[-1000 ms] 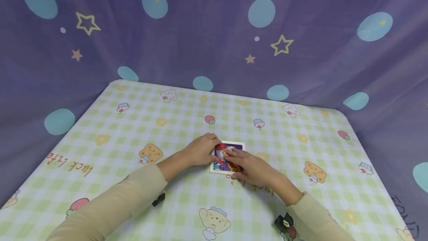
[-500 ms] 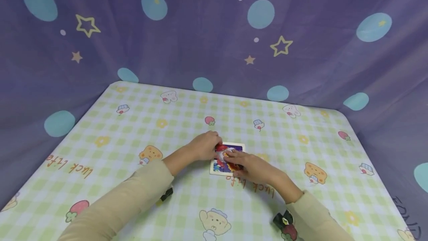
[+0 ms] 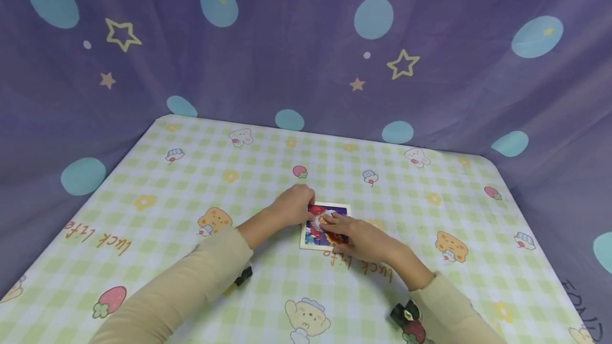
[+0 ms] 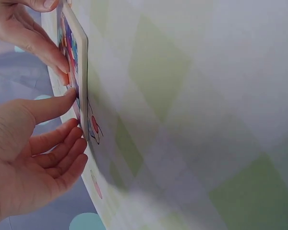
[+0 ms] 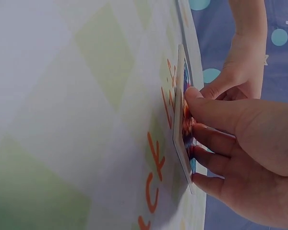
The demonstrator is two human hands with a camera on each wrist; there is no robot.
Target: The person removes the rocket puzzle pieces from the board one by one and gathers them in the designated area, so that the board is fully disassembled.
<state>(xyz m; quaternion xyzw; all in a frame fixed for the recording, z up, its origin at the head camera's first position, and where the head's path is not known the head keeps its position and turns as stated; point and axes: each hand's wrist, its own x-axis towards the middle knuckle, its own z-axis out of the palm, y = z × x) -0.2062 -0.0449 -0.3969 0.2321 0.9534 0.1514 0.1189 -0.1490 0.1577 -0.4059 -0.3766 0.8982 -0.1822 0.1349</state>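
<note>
A small, flat jigsaw puzzle [image 3: 313,238] with a colourful picture and a pale wooden-looking border [image 4: 83,62] lies on the table. My left hand [image 3: 292,207] is at its upper left corner. In the left wrist view the thumb touches the picture, while the loosely bent fingers lie at the board's edge. On the puzzle's right side rests my right hand [image 3: 367,240]; its thumb and fingertips touch the picture in the right wrist view. Both hands cover parts of the picture, and whether any piece sits loose cannot be told.
A green-and-white checked cloth [image 3: 258,163] printed with cartoon figures and lettering covers the table. Behind and beside it hangs a purple curtain [image 3: 287,57] with blue ovals and stars. Dark straps [image 3: 405,312] sit under the forearms.
My left hand has shifted slightly away from me along the puzzle's left edge, its forearm moving a little right. The right hand and the puzzle stay almost still.
</note>
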